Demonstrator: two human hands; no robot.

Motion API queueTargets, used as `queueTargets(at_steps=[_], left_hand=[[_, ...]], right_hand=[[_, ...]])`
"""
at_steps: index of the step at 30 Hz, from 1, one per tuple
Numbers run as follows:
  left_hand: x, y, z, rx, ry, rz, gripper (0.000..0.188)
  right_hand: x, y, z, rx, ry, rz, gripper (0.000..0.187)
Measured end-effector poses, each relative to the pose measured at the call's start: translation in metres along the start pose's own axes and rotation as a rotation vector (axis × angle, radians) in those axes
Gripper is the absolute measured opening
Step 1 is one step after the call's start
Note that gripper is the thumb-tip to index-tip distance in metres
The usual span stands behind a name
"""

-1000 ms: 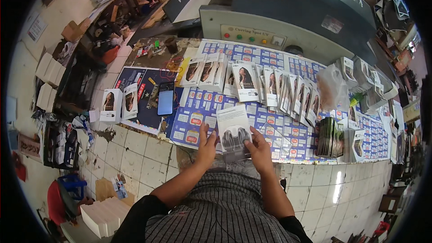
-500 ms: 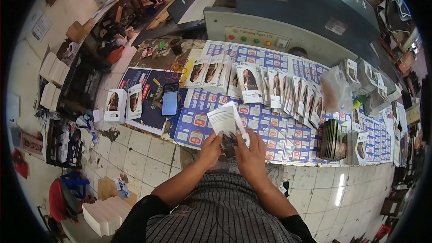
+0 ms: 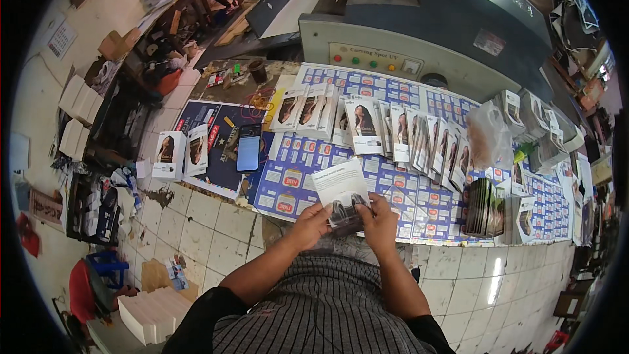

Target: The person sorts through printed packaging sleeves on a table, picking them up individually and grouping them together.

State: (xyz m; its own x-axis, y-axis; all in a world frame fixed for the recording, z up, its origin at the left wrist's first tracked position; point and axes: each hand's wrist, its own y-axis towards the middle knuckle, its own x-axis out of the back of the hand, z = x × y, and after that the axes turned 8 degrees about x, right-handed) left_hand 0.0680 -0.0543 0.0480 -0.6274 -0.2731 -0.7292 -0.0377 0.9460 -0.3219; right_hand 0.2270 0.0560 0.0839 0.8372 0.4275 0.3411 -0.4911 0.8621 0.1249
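Near the front edge of the table, I hold a printed leaflet (image 3: 342, 185) in both hands, white with small text on top and a dark picture below. My left hand (image 3: 310, 225) is closed on its lower left edge, while my right hand (image 3: 378, 224) pinches its lower right side. Whether it is one sheet or several together, I cannot tell. Beyond my hands, a long fanned row of printed white packs (image 3: 400, 134) with a picture of long dark hair leans across the table. Farther left stand similar packs (image 3: 288, 110).
Blue printed sheets (image 3: 304, 177) cover the table. A phone (image 3: 248, 149) lies left of my hands, with two packs (image 3: 169, 155) beyond it. Dark-edged cards (image 3: 483, 206) stand at right, near a clear plastic bag (image 3: 489, 134). A large grey machine (image 3: 432, 33) borders the table's far side.
The leaflet has moved slightly down and right and turned to face me more squarely. The white edge that stuck out by my right fingers no longer shows. My right hand has shifted right.
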Motion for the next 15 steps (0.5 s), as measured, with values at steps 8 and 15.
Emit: queueTargets(at_steps=[8,15], left_hand=[[-0.005,0.013,-0.005,-0.03,-0.376,-0.001,0.064],[0.009,0.018,-0.016,-0.045,0.119,-0.044,0.058]], right_hand=[[-0.006,-0.021,0.034,0.418,-0.145,0.193,0.031],[0.009,-0.004,0.013,-0.104,0.455,0.067,0.025]])
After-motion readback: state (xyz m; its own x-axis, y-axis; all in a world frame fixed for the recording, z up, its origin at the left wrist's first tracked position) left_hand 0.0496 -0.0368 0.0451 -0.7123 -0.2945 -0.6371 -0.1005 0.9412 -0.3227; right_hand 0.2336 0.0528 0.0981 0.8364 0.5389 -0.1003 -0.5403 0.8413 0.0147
